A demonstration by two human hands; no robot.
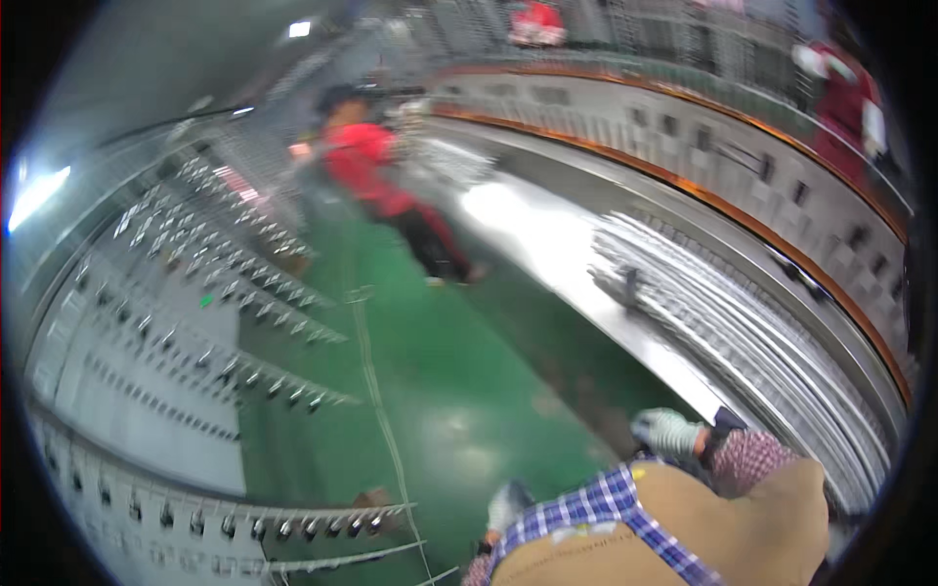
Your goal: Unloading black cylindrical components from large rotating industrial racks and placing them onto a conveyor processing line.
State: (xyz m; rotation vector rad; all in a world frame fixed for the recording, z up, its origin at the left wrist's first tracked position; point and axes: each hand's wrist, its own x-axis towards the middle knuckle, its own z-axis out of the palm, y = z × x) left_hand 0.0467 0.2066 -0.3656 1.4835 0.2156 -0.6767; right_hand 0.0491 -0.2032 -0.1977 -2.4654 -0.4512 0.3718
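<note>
My right hand [667,432], in a pale striped glove, hangs in front of my tan apron [723,503]. It is near the close end of a long bench [640,337] stacked with silvery metal bars [733,322], apart from them as far as I can see. Low in the picture, my left hand [508,506], also gloved, is partly cut off by the apron's blue plaid edge. Motion smears the fingers of both hands, and no object shows in either.
Racks with rows of metal hooks [283,527] line the left side. A person in red and black [376,176] stands farther along the green floor [430,361], beside the bench. Behind the bench runs a long orange-edged machine [684,137]; another person in dark red [845,112] is beyond it.
</note>
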